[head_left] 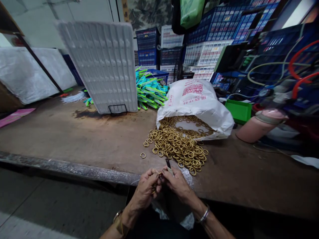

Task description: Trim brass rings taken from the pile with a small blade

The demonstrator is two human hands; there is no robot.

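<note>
1. Our left hand [146, 186] pinches a brass-coloured ring [160, 173] at its fingertips, between our two hands.
2. Our right hand [181, 186] closes round a slim tool [169, 167], dark tip pointing away from us, right beside that ring.
3. The ring pile [178, 147] lies on the table [107, 139] just beyond our hands, at the white bag's [199, 103] open mouth.
4. One loose ring [141, 154] sits left of the pile.

The left hand [145, 188] pinches a gold ring [160, 173] near the front edge of the bench [112, 139], just beside the right hand [179, 186], which holds a slim tool [168, 165]. Beyond, a ring pile [178, 147] lies at the open mouth of a white sack [211, 106]; a pale panel [104, 66] stands left, crates [208, 53] stacked behind.
</note>
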